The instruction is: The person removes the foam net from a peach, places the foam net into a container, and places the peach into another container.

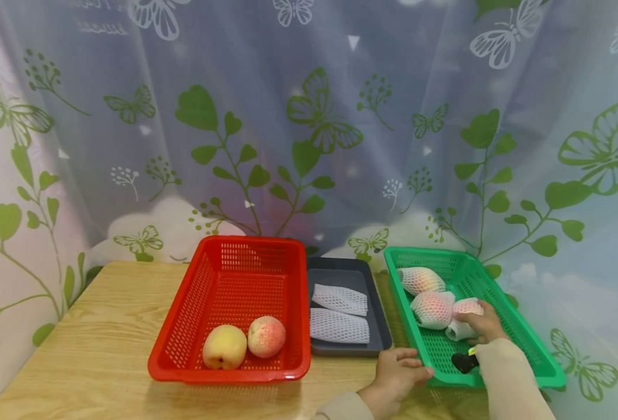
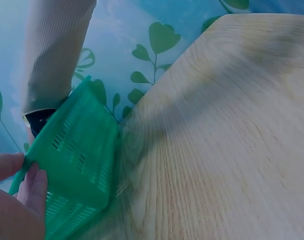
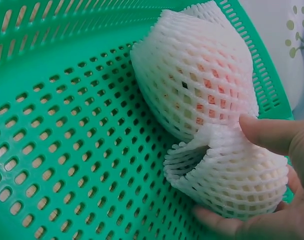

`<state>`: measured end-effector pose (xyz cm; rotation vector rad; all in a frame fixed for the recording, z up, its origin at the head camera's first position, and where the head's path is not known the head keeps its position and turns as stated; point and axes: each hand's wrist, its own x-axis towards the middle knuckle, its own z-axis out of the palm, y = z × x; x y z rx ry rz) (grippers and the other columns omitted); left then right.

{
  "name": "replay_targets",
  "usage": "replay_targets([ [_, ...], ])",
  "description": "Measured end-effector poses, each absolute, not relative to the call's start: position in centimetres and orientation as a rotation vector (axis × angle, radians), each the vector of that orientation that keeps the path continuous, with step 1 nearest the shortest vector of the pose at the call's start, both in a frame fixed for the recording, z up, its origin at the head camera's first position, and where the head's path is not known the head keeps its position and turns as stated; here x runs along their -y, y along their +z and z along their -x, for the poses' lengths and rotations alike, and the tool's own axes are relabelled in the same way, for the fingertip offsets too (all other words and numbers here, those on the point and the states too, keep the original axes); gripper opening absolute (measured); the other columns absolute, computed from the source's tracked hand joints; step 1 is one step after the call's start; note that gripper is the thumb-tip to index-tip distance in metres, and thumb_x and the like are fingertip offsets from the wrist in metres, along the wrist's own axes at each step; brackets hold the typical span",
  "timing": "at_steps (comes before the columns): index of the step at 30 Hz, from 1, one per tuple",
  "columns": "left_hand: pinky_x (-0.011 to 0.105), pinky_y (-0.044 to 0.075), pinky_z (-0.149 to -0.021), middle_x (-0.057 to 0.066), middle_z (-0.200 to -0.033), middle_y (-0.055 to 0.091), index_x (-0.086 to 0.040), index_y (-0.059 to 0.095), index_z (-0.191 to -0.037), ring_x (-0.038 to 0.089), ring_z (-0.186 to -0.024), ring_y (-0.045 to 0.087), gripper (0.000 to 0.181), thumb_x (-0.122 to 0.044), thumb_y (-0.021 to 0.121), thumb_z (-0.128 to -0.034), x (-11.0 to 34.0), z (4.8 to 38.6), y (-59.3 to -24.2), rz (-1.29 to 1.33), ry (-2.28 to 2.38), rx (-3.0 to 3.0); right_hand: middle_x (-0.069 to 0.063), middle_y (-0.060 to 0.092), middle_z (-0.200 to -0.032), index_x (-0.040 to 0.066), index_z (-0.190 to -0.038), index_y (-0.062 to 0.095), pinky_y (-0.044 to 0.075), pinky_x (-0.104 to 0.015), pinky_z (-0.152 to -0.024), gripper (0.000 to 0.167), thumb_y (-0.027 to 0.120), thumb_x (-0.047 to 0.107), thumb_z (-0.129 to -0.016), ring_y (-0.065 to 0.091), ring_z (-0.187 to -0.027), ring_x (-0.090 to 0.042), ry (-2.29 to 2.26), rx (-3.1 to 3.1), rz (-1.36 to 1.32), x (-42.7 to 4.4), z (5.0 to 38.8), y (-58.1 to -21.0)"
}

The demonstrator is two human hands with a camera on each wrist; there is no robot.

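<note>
In the head view my right hand is inside the green basket, holding a peach in a white foam net. The right wrist view shows the thumb on top of this netted peach and fingers below it. Touching it is another netted peach, with a third netted fruit farther back. My left hand grips the basket's near left corner. In the left wrist view its thumb and fingers pinch the green rim.
A red basket on the left holds a bare yellowish peach and a bare pink peach. Between the baskets, a dark grey tray carries two empty foam nets. A printed curtain hangs behind the wooden table.
</note>
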<state>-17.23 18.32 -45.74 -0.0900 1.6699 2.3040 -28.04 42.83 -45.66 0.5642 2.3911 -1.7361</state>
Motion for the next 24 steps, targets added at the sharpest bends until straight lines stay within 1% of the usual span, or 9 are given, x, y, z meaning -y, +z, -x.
replay_targets([
  [5, 0.032, 0.058, -0.068, 0.007, -0.083, 0.062, 0.007, 0.063, -0.108, 0.014, -0.071, 0.063, 0.036, 0.013, 0.073, -0.0739, -18.47, 17.33, -45.72, 0.099, 2.248, -1.719, -0.035, -0.015, -0.151, -0.001, -0.149, -0.011, 0.032, -0.07, -0.098, 0.098, 0.064, 0.019, -0.09, 0.01, -0.133, -0.06, -1.708, -2.427, -0.575, -43.05, 27.87, -45.77],
  [11, 0.033, 0.059, -0.067, 0.008, -0.082, 0.062, 0.007, 0.063, -0.105, 0.014, -0.069, 0.063, 0.034, 0.014, 0.073, -0.0737, -18.51, 17.4, -45.72, 0.12, 2.258, -1.702, -0.037, -0.011, -0.15, -0.003, -0.15, -0.006, 0.038, -0.069, -0.094, 0.094, 0.063, 0.018, -0.09, 0.014, -0.131, -0.061, -1.681, -2.47, -0.587, -43.19, 27.83, -45.99],
  [18, 0.033, 0.058, -0.067, 0.007, -0.081, 0.061, 0.005, 0.064, -0.105, 0.014, -0.071, 0.061, 0.033, 0.014, 0.073, -0.0737, -18.49, 17.49, -45.75, 0.144, 2.241, -1.692, -0.037, -0.01, -0.15, -0.002, -0.15, -0.005, 0.036, -0.068, -0.096, 0.095, 0.064, 0.018, -0.088, 0.014, -0.132, -0.06, -1.719, -2.456, -0.612, -43.06, 27.85, -45.92],
  [24, 0.033, 0.058, -0.067, 0.008, -0.082, 0.06, 0.005, 0.063, -0.105, 0.015, -0.069, 0.061, 0.033, 0.014, 0.073, -0.0744, -18.53, 17.72, -45.86, 0.149, 2.231, -1.686, -0.037, -0.01, -0.15, -0.002, -0.151, -0.004, 0.041, -0.066, -0.093, 0.095, 0.064, 0.02, -0.088, 0.017, -0.132, -0.058, -1.73, -2.486, -0.621, -42.95, 28.0, -45.73],
])
